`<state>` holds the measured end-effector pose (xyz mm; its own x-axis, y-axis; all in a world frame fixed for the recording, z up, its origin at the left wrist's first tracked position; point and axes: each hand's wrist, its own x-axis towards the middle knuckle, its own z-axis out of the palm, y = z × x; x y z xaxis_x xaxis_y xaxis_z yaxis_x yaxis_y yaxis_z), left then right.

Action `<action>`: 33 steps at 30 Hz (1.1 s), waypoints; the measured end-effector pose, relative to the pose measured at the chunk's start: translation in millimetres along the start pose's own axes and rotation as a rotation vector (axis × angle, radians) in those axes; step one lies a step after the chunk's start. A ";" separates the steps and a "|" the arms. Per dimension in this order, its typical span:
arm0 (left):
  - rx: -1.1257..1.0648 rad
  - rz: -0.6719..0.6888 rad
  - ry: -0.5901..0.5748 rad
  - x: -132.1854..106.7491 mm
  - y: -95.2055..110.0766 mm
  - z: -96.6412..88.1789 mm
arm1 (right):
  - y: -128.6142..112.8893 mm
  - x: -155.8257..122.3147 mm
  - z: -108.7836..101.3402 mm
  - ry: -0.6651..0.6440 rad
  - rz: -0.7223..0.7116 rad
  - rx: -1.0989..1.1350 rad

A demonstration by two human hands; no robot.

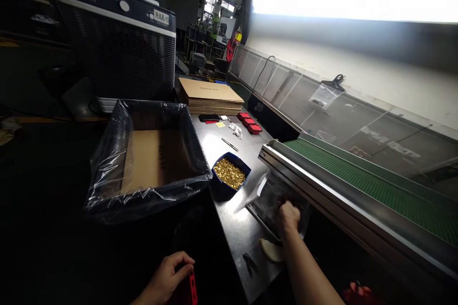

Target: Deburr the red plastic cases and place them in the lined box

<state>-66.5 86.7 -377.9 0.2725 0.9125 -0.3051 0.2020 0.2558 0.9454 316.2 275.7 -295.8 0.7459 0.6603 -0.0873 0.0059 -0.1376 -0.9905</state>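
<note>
My right hand (pixel 288 215) reaches forward under the conveyor's edge and grips a clear plastic bag (pixel 266 195) that lies on the steel table (pixel 236 228). My left hand (pixel 168 274) is low at the bottom, fingers curled around a red and black object (pixel 191 288). A blue tray of small brass parts (pixel 231 172) stands just left of the bag. A cardboard box lined with clear plastic (pixel 146 157) sits to the left of the tray.
A green conveyor belt (pixel 358 181) runs along the right. At the table's far end lie a stack of flat cardboard (pixel 209 95), red cases (pixel 249 122) and a pen (pixel 229 144). A large black air cooler (pixel 118 47) stands behind the box. Small dark tools (pixel 249 262) lie near the front.
</note>
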 end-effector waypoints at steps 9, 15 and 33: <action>-0.107 -0.041 -0.154 11.7 0.7 -13.1 | -10.5 -36.0 2.9 -0.093 0.219 0.132; -0.162 -0.135 -0.122 15.4 -4.1 -0.3 | -21.4 -71.2 -0.2 -0.145 0.153 0.135; 0.019 -0.184 0.048 -41.3 72.4 30.5 | 3.3 -273.3 -38.3 -0.867 -0.051 -0.399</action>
<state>-34.4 57.7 -300.3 0.1840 0.8654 -0.4661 0.2623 0.4137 0.8718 137.9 66.6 -271.1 -0.0137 0.9675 -0.2525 0.3705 -0.2296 -0.9000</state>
